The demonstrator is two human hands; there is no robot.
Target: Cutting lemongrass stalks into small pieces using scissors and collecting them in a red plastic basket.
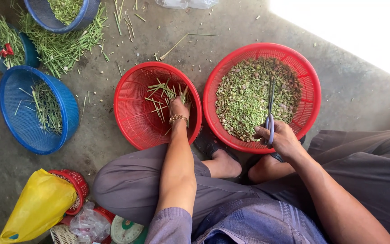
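Left hand [178,108] grip closed on green stalks [163,97]; right hand [281,138] grip clasping scissors [270,115]

Floor-level food-prep spot, home yard or market stall; cannot tell which.

Bare concrete floor [357,95] served as workspace. Red plastic baskets [134,113] and blue baskets [66,113] held green stalks; loose cut stems [64,47] were strewn about. A small weighing scale [125,231] and a yellow bag [34,205] sat nearby.
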